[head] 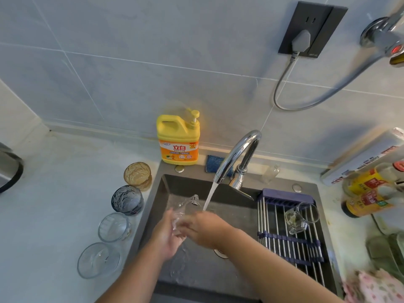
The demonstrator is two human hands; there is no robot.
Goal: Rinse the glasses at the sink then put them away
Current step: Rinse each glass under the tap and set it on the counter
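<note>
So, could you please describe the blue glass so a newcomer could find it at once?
Start at the dark sink; four glasses line the counter along its left edge. The blue glass is second from the wall, between the amber glass and two clear ones, the only dark-tinted one.

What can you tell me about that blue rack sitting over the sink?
The drying rack spans the right part of the dark sink, beside the running tap. It looks like shiny metal rods held by dark blue strips, with a blue block at its far end. One clear glass mug lies tipped on its side on the rods.
</note>
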